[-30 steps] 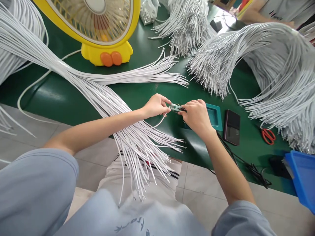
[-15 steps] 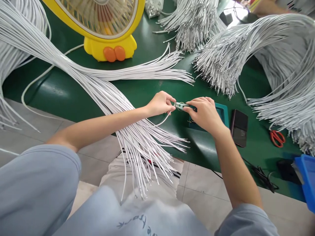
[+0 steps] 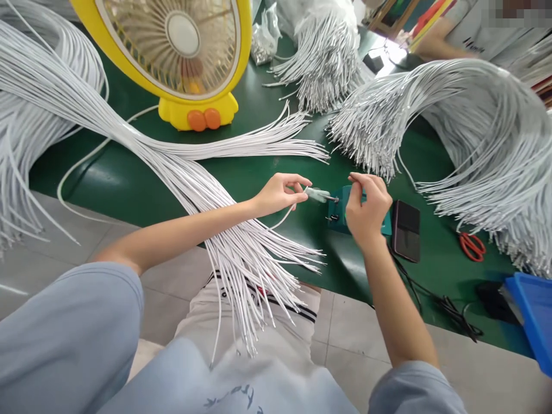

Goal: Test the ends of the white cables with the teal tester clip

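My left hand (image 3: 284,192) pinches the end of a thin white cable (image 3: 282,218) between thumb and fingers. A small pale green clip-like piece (image 3: 317,195) extends right from those fingertips, close to a metal pin on a teal box-shaped device (image 3: 338,213). Whether it touches the pin I cannot tell. My right hand (image 3: 370,204) is above the device, closed with thumb and forefinger together. Anything inside that pinch is too small or hidden to make out. Under my left forearm spreads a bundle of white cables (image 3: 241,253), with its ends over my lap.
A yellow fan (image 3: 198,109) stands at the back left. Heaped cable bundles (image 3: 466,86) lie at the right, more at the back and left. A phone (image 3: 406,230), red-handled scissors (image 3: 471,246), a black cord (image 3: 452,305) and a blue bin (image 3: 532,310) are at right. A co-worker's arm (image 3: 440,43) shows behind.
My right hand has let go of the pale green piece and moved slightly right, its fingers now raised and pinched. My left hand still pinches the cable. The view has shifted a little.
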Demonstrator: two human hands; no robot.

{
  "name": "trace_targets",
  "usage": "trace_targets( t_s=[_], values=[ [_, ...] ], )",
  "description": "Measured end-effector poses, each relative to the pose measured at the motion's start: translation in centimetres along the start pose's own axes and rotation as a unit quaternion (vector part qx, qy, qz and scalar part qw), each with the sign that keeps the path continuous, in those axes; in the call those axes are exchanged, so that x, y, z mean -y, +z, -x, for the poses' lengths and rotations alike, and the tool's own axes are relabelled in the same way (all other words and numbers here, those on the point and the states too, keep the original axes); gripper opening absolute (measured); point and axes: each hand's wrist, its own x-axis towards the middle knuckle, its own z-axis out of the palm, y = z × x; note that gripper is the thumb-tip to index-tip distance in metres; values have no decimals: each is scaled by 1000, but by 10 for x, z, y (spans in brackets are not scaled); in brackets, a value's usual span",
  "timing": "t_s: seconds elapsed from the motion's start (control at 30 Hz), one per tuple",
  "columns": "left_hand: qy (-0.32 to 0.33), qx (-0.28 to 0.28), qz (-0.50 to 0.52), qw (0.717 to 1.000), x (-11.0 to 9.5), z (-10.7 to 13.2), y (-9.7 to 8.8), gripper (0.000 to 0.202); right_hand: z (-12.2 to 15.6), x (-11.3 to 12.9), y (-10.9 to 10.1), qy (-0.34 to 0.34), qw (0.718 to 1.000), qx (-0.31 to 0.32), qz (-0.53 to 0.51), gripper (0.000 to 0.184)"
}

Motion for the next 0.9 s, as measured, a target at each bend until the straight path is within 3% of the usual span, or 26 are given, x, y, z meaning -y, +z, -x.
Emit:
trace_targets(
  t_s=[0.1,0.23,0.33,0.4,0.5,0.6,0.7,0.8,0.9],
  values=[
    [29,-30,9,999,-8,7,9,33,24,18,11,32,991,-67,-111,34],
    [75,-17,6,997,-21,25,25,17,47,34,32,52,971,-22,-233,32],
    [158,4,-88,983,-31,43,37,17,50,35,38,47,953,60,-294,33],
    [269,2,-189,944,-34,53,43,16,48,32,38,28,939,118,-322,30],
    [396,30,-341,852,-32,63,50,21,44,25,41,4,921,176,-348,24],
    [418,75,-465,777,-21,68,58,29,45,25,49,12,906,208,-368,27],
    [426,139,-531,719,-5,71,75,32,47,30,50,9,886,259,-385,30],
    [434,210,-532,696,6,76,98,35,49,37,44,-12,869,311,-384,28],
    [421,256,-486,722,6,75,107,25,49,43,37,-36,863,340,-372,24]
  ],
)
